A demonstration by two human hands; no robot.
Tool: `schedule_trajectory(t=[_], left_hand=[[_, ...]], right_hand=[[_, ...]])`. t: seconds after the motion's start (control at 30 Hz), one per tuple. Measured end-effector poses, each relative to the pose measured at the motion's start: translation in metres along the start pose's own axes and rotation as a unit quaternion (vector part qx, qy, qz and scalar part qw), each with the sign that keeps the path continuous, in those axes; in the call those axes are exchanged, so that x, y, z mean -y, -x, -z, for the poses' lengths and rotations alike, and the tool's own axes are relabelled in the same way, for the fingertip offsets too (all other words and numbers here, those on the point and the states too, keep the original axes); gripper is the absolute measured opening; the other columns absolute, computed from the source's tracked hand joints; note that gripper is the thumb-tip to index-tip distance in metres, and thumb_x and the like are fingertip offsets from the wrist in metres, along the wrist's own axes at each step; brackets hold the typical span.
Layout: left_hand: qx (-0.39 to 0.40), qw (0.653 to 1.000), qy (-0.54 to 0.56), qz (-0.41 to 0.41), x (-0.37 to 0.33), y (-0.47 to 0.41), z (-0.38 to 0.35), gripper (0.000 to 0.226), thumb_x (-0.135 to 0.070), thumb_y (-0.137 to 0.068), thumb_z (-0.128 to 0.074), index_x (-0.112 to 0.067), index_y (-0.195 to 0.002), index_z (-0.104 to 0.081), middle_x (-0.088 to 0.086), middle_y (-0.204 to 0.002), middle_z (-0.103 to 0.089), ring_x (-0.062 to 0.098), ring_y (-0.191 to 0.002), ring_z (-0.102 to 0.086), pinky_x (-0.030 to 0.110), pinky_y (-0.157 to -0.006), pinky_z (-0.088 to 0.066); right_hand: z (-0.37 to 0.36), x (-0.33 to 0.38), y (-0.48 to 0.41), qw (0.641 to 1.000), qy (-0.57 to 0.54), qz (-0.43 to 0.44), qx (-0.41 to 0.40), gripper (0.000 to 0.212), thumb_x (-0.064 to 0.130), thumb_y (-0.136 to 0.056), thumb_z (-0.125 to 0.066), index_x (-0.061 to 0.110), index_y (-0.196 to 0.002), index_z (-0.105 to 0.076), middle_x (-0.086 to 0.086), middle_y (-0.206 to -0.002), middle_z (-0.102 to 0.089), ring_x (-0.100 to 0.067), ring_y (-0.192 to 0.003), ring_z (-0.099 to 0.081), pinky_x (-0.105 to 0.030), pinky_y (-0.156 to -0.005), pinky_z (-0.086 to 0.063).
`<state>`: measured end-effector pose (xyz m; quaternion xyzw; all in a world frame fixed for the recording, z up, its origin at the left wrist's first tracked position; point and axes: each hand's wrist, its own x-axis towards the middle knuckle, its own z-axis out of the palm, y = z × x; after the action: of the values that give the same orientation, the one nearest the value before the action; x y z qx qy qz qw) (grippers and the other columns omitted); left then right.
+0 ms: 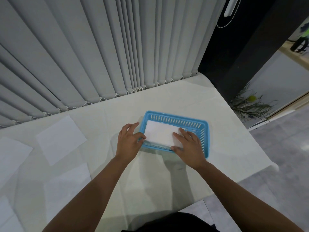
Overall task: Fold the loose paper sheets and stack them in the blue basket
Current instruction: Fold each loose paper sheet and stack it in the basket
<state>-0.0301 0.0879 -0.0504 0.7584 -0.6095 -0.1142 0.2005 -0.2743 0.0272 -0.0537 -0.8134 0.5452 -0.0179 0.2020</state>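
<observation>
Here, one blue basket (173, 120), one folded paper (160, 133) inside — two hands (128, 141) touching.

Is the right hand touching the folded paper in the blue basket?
Touching. The head view shows the right hand lying flat on the folded paper inside the blue basket, its fingers pressed onto the sheet's right end.

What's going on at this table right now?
A person is settling a folded white paper into the blue basket. The right hand presses on its near right corner, and the left hand touches its left edge. Several unfolded sheets lie on the white table to the left.
</observation>
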Motion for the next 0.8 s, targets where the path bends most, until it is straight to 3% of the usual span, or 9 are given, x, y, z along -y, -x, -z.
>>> schedule_trajectory(t=[0.13,0.23,0.37,0.47,0.57,0.8], left_hand=[[0.014,1.000,0.003,-0.013,0.002,0.001,0.000,0.020,-0.027,-0.081,-0.066,-0.025,-0.100,-0.071,0.003,-0.144,-0.048,0.030,-0.131,-0.037,0.045,-0.109,-0.031],[0.027,0.999,0.010,-0.024,-0.007,0.001,0.001,0.048,-0.043,-0.082,-0.040,-0.026,-0.123,-0.059,0.001,-0.151,-0.039,0.025,-0.136,-0.030,0.038,-0.114,-0.020],[0.081,0.993,-0.085,-0.034,-0.029,-0.012,-0.010,0.069,-0.053,-0.088,-0.005,-0.029,-0.147,-0.030,0.002,-0.160,-0.019,0.024,-0.147,-0.018,0.045,-0.119,-0.010],[0.124,0.983,-0.133,-0.012,-0.035,-0.020,-0.023,0.078,-0.060,-0.082,0.008,-0.032,-0.151,-0.013,0.007,-0.162,-0.001,0.025,-0.150,-0.001,0.049,-0.119,0.001],[0.152,0.974,-0.166,0.005,-0.030,-0.021,-0.028,0.085,-0.071,-0.075,0.018,-0.036,-0.151,0.001,0.008,-0.161,0.011,0.027,-0.149,0.008,0.051,-0.117,0.009],[0.172,0.969,-0.172,0.032,-0.029,-0.022,-0.029,0.086,-0.073,-0.071,0.014,-0.035,-0.148,0.016,0.007,-0.159,0.024,0.030,-0.148,0.015,0.054,-0.115,0.014]], right_hand=[[0.001,0.000,0.000,1.000,-0.006,0.000,0.004,0.066,0.065,-0.084,-0.044,0.036,-0.142,-0.040,0.008,-0.159,-0.022,-0.023,-0.144,-0.017,-0.044,-0.120,-0.010],[0.001,0.005,0.000,0.999,0.001,0.019,-0.048,0.072,0.069,-0.083,-0.024,0.032,-0.142,-0.041,0.005,-0.158,-0.025,-0.024,-0.145,-0.020,-0.046,-0.119,-0.012],[0.001,0.016,-0.009,0.999,0.019,0.010,-0.045,0.073,0.060,-0.088,-0.005,0.025,-0.150,-0.025,0.001,-0.161,-0.016,-0.023,-0.149,-0.009,-0.047,-0.119,-0.004],[-0.007,0.018,-0.015,0.997,0.072,-0.002,-0.003,0.077,0.062,-0.087,0.001,0.024,-0.153,-0.008,0.001,-0.163,-0.004,-0.024,-0.150,0.002,-0.050,-0.118,0.004],[-0.014,0.014,-0.016,0.996,0.080,-0.010,0.029,0.073,0.063,-0.091,-0.005,0.025,-0.153,0.003,0.002,-0.163,0.006,-0.026,-0.149,0.009,-0.052,-0.118,0.007],[-0.017,0.010,-0.017,0.996,0.077,-0.007,0.040,0.073,0.064,-0.090,-0.003,0.028,-0.152,0.009,0.004,-0.162,0.013,-0.027,-0.148,0.013,-0.052,-0.118,0.008]])
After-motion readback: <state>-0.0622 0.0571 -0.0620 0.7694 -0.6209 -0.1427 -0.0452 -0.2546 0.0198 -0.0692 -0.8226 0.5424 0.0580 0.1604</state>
